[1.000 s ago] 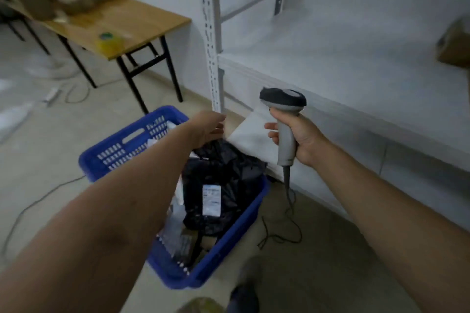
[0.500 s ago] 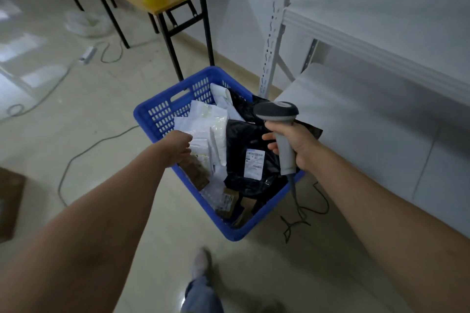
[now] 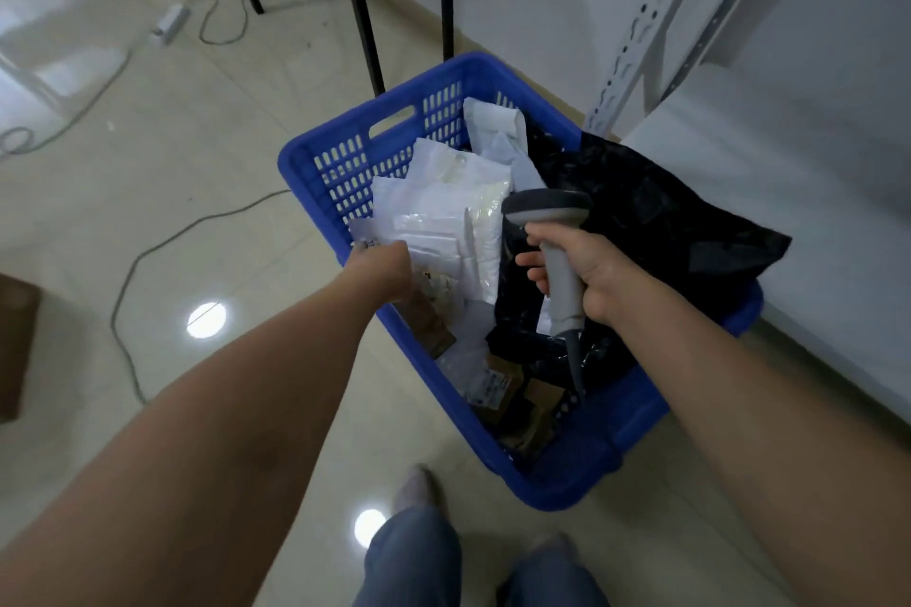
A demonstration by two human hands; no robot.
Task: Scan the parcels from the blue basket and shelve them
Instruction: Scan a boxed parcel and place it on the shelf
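A blue basket point(image 3: 345, 163) stands on the floor, filled with several parcels. White plastic mailers point(image 3: 443, 207) lie at its left and back, a large black bag point(image 3: 655, 222) fills the right side, and small cardboard boxes point(image 3: 508, 389) sit at the near end. My left hand point(image 3: 382, 269) reaches over the left rim and grips the edge of a white mailer; its fingers are hidden underneath. My right hand point(image 3: 586, 276) holds a grey barcode scanner point(image 3: 547, 207) by its handle, head pointing away over the parcels.
A white metal shelf unit point(image 3: 769, 153) with perforated uprights stands right of the basket. Black table legs point(image 3: 365, 5) rise behind it. Cables point(image 3: 148, 251) and a power strip point(image 3: 170, 22) lie on the tiled floor at left. My legs and feet are at the bottom.
The view has dropped from the shelf to the basket. My left hand went down over the left rim onto a white mailer. The scanner hand came down over the parcels.
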